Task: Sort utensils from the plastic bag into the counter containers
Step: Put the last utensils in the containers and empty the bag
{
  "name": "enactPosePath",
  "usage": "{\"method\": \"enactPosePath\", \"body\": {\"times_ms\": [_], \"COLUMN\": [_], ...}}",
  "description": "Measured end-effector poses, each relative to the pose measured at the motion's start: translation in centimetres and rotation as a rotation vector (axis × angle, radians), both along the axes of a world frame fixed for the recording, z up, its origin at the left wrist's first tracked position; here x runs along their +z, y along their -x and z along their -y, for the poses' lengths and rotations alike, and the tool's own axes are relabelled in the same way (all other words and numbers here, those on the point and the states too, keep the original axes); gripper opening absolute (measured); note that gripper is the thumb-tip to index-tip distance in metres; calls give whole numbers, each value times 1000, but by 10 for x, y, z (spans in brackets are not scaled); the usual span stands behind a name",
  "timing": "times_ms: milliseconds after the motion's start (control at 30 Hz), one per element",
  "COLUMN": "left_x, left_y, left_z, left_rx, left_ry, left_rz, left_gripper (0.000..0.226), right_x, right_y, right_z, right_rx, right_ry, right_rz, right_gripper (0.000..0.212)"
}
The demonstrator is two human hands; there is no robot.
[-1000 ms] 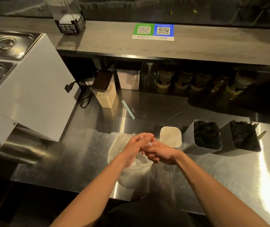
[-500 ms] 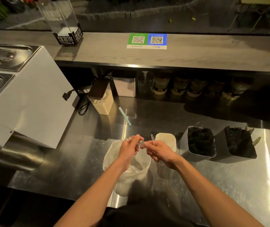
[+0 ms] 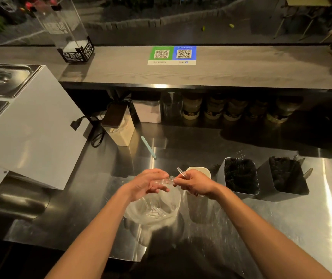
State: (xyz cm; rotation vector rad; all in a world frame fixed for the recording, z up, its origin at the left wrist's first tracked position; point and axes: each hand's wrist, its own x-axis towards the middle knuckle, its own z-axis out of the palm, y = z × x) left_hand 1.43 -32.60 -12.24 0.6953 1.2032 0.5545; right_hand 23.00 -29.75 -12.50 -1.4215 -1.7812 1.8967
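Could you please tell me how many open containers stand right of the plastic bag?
3. The white container, nearest the bag, partly behind the right hand; a metal bin of dark utensils beside it; a second metal bin farthest right. None seems hidden.

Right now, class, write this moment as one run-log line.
stage: sorting | left hand: holds clear utensils over plastic bag | right hand: pinches one clear utensil by white container
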Motion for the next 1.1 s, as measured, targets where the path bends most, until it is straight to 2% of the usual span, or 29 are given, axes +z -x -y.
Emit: {"method": "enactPosePath", "body": {"times_ms": [133, 233, 333, 433, 500, 567, 667, 800, 867, 933, 1100], "left_x": [2, -6, -18, -26, -30, -33, -34, -32, -30, -29, -31], "left_y": [-5, -13, -15, -16, -22, -34, -59, -84, -90, -93, -93], "left_z": [-8, -8, -3, 3, 6, 7, 8, 4, 3, 5, 11], "left_rx": [-301, -367, -238, 15, 222, 366, 472, 481, 453, 406, 392], "left_ry": [47, 37, 20, -6, 1, 7, 18, -23, -47, -44, 13], "left_rz": [-191, -240, -161, -112, -98, -98, -116, -195, -230, -243, -174], "left_gripper": [58, 62, 50, 41, 38, 37, 39, 42, 40, 44, 38], "right_x": [3, 3, -4, -6, -4, -4, -7, -10, -9, -8, -8], "right_y": [-1, -3, -6, -8, -5, 3, 17, 36, 43, 48, 52], "right_z": [-8, -12, -13, -13, -14, -15, -14, -10, -8, -5, 3], "right_rx": [138, 137, -33, -317, -524, -736, -953, -1096, -1165, -1167, -1013], "right_ry": [1, -24, -35, -14, 124, 320, 508, 584, 581, 499, 233], "right_rz": [66, 65, 32, -44, -188, -392, -603, -700, -686, -571, -261], "right_gripper": [36, 35, 43, 33, 24, 25, 31, 28, 31, 33, 26]}}
